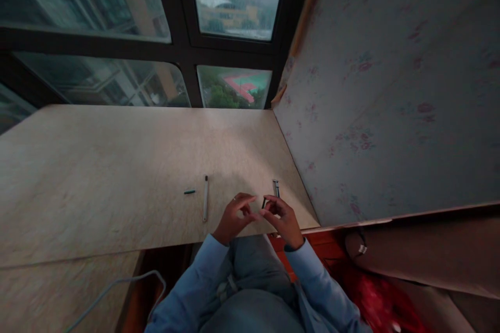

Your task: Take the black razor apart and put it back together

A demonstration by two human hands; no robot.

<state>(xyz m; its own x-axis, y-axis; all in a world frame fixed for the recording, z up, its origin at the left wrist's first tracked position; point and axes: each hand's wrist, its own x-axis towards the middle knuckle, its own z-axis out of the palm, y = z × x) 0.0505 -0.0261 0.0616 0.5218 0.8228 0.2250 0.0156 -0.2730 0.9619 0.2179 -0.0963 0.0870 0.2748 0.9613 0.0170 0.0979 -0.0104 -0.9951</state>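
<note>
Over the front edge of the pale tabletop, my right hand pinches a short, thin dark piece between thumb and fingertips; its kind is too small to tell. Facing it, my left hand has thumb and fingers curved but apart, with nothing visible between them. Just beyond my right hand lies a T-shaped thing like a razor, with a silvery head and dark handle, partly hidden by the fingers. Left of my hands rests a slim whitish pen-like stick with a dark end. Beside it is a short dark teal tube.
The pale tabletop runs back to dark-framed windows. A flower-patterned wall panel bounds it on the right. A grey cable curves at lower left. Something red and shiny lies at lower right.
</note>
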